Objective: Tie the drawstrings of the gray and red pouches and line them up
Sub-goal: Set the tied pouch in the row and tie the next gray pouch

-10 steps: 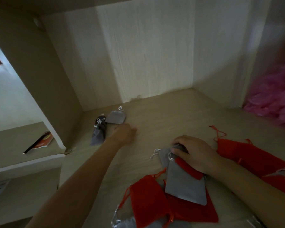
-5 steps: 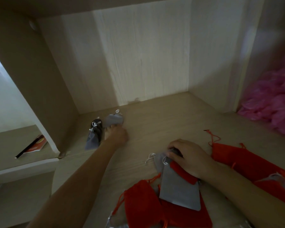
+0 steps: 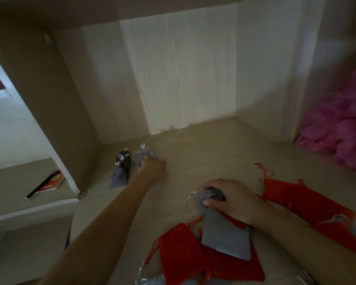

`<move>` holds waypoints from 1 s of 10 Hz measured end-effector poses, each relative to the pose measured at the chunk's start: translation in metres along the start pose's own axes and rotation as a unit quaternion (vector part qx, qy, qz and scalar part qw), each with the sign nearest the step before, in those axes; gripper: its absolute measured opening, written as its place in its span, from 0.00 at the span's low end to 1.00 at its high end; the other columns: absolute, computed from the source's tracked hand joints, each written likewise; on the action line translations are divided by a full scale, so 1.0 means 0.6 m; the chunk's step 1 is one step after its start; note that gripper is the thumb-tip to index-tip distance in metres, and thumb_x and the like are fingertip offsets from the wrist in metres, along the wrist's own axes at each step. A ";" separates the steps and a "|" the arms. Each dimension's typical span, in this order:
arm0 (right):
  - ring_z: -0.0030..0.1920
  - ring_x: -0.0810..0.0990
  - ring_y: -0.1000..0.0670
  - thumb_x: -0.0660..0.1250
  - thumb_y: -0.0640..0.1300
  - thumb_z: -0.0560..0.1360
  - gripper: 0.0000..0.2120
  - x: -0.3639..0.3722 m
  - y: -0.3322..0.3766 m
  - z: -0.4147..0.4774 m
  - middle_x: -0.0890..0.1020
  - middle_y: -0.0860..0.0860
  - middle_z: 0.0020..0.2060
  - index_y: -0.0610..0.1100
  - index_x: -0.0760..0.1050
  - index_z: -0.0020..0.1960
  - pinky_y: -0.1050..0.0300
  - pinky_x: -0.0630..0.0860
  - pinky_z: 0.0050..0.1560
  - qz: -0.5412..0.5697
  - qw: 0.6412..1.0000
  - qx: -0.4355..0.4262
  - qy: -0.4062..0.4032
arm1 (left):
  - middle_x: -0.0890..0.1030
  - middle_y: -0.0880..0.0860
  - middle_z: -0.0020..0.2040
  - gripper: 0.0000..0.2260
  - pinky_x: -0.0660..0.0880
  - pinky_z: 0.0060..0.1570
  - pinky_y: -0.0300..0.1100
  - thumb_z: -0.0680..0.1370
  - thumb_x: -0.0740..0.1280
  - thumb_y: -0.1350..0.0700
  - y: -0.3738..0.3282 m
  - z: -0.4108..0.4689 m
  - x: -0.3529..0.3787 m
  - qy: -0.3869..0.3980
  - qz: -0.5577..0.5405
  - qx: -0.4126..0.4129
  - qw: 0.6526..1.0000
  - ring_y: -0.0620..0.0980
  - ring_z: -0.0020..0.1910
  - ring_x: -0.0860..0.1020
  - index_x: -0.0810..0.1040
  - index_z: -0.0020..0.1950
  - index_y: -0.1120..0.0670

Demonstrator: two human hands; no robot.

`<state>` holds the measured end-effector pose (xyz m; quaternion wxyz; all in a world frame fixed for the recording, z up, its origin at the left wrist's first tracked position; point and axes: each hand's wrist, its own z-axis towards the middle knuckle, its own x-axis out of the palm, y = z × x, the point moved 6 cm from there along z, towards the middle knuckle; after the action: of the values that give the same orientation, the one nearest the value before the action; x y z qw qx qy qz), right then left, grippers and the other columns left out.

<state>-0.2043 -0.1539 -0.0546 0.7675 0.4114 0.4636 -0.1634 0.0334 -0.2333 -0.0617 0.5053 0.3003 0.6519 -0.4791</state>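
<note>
So the desk (image 3: 203,161) is a pale wood top boxed in by side walls and a light back panel (image 3: 183,79). Off to the far right there's a big heap of pink plastic (image 3: 341,128), kinda blurry.

Next biggest thing is the red pouches: a couple of long ones (image 3: 304,200) spread out on the right, and another red pouch (image 3: 179,254) lying flat near the front edge, strings loose.

The right hand (image 3: 232,200) is curled over the bunched neck of a gray pouch (image 3: 224,237) that lies on top of the red ones, thumb pressed down on the fabric, white strings sticking out to the left.

The left hand (image 3: 152,169) is stretched out to the far left with its fingertips on a small tied pouch (image 3: 141,157). Can't tell if it's actually gripping it or just touching. Just left of that is a darker tied pouch (image 3: 121,171), lying alongside it.

There's also a red booklet (image 3: 49,182) on the lower shelf at far left.
</note>
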 end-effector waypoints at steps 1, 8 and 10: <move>0.60 0.73 0.56 0.66 0.53 0.76 0.22 -0.003 -0.003 -0.003 0.76 0.53 0.63 0.48 0.71 0.67 0.67 0.66 0.56 0.012 1.000 0.011 -0.003 | 0.65 0.65 0.69 0.20 0.63 0.66 0.51 0.82 0.52 0.49 0.006 0.024 0.009 -0.014 0.040 0.059 0.997 0.64 0.67 0.64 0.71 0.65 0.60; 0.42 0.77 0.57 0.70 0.36 0.73 0.06 -0.110 0.039 -0.030 0.79 0.52 0.39 0.45 0.76 0.44 0.67 0.71 0.40 0.248 0.911 -0.065 -0.322 | 0.79 0.56 0.38 0.16 0.65 0.38 0.43 0.72 0.62 0.47 -0.166 -0.287 -0.055 0.127 -0.203 0.237 0.941 0.47 0.36 0.72 0.78 0.39 0.60; 0.39 0.78 0.55 0.71 0.37 0.70 0.04 -0.100 0.055 -0.032 0.80 0.53 0.38 0.44 0.78 0.42 0.68 0.71 0.39 0.214 0.925 -0.090 -0.301 | 0.83 0.56 0.40 0.19 0.71 0.44 0.43 0.78 0.63 0.45 -0.148 -0.261 -0.045 0.040 -0.506 0.143 0.850 0.46 0.40 0.77 0.83 0.44 0.59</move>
<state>-0.2254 -0.1265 0.0076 0.9214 0.3616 0.1248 -0.0685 -0.0940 -0.1176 -0.0032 0.1181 0.0166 0.6579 -0.7436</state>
